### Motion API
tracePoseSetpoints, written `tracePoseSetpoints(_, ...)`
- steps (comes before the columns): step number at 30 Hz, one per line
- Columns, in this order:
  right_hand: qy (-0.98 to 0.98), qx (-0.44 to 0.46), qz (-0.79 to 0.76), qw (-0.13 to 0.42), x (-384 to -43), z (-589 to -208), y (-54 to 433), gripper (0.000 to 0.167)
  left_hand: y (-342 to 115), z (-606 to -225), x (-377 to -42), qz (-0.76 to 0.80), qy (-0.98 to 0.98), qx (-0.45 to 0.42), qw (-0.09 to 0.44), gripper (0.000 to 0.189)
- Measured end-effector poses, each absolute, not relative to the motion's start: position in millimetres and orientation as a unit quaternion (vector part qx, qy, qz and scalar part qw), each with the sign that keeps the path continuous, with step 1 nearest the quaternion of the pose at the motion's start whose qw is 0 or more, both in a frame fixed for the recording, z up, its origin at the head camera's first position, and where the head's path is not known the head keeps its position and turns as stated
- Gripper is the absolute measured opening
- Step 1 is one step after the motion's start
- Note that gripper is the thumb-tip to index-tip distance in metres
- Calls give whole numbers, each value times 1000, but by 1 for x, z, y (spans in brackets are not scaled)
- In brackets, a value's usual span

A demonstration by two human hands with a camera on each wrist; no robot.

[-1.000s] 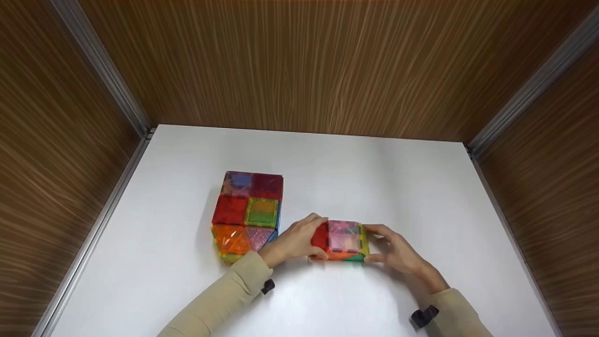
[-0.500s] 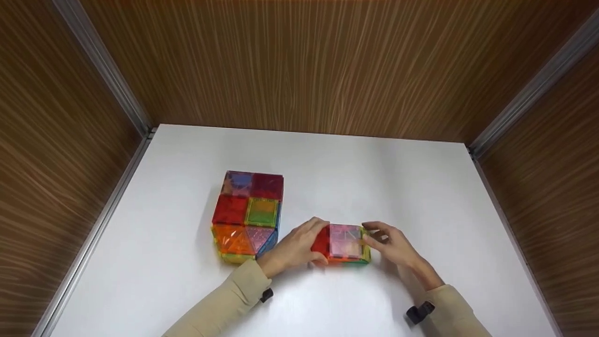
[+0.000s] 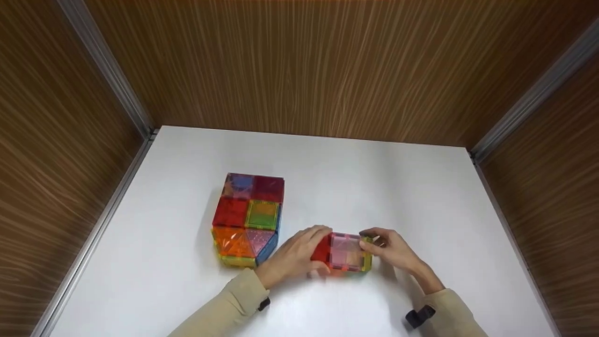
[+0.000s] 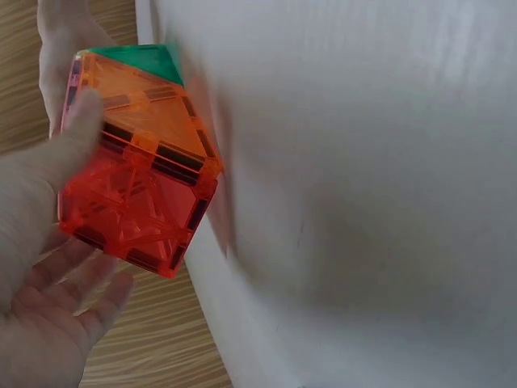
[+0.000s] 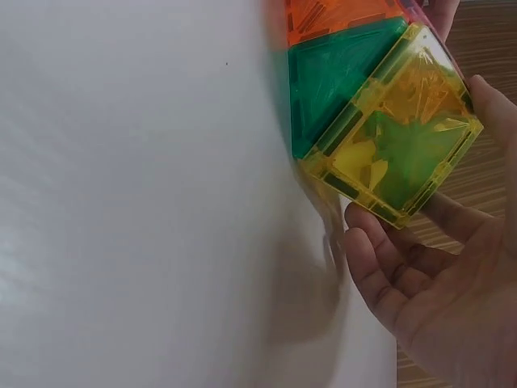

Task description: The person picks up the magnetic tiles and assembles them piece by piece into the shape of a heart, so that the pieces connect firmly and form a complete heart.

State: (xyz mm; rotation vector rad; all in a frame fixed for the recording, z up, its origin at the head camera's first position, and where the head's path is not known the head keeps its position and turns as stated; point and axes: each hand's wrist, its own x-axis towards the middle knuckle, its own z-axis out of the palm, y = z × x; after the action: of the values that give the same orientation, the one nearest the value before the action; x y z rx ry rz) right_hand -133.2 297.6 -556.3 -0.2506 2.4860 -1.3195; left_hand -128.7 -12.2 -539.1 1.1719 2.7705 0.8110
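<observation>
A small block of see-through magnetic tiles (image 3: 346, 252) is held between both hands, low over the white table. My left hand (image 3: 295, 257) grips its red end, thumb on the near side and fingers over the far side. In the left wrist view the red tile (image 4: 133, 206) meets an orange tile (image 4: 145, 105) with a green triangle beyond. At the other end my right hand (image 3: 393, 250) holds the slanted yellow tile (image 5: 396, 125), thumb on its upper edge and fingertips at its lower edge. A pink tile (image 3: 345, 250) forms the top.
A larger block of magnetic tiles (image 3: 245, 217) stands on the white table (image 3: 374, 187) left of the hands, close to the left wrist. Wood-grain panels (image 3: 299, 65) wall the table at the back and both sides.
Both hands and the small block have shifted slightly toward the person. The right thumb has moved from the block's near corner up to the top edge of its yellow end. The larger block stays put.
</observation>
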Motion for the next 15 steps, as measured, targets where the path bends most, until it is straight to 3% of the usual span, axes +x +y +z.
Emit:
tracePoseSetpoints(9,867,-137,-470,88,-126,-555,297,44,-11,-532,-143,342,889,292,81,95)
tracePoseSetpoints(15,873,-163,-458,29,-123,-554,295,53,-8,-525,-149,355,886,276,115,91)
